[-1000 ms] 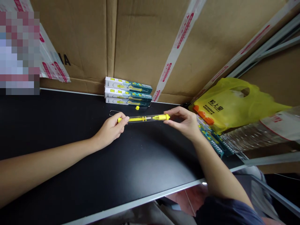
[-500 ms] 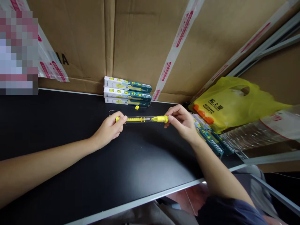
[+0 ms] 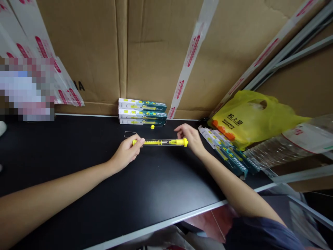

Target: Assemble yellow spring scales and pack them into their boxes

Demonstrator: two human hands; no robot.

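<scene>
My left hand point(image 3: 125, 153) is closed round the left end of a spring scale point(image 3: 169, 142), a clear tube with yellow inner parts and yellow ends. It is held level above the black table. A bent wire hook point(image 3: 129, 132) sticks out beyond my left fingers. Just behind the scale's right end is my right hand point(image 3: 191, 139), off the tube, its fingers loosely bent and pointing left with nothing visible in them. A small yellow cap point(image 3: 152, 127) lies on the table beyond the scale.
Printed spring-scale boxes point(image 3: 142, 113) are stacked against the cardboard at the back. More such boxes point(image 3: 229, 152) lie at the right, beside a yellow plastic bag point(image 3: 249, 118) and a large clear bottle point(image 3: 275, 149). The black table point(image 3: 145, 201) has a pale metal front edge.
My right hand has let go of the scale's right end and moved back behind it, fingers toward the small cap. My left hand still holds the scale. The view has tilted slightly upward.
</scene>
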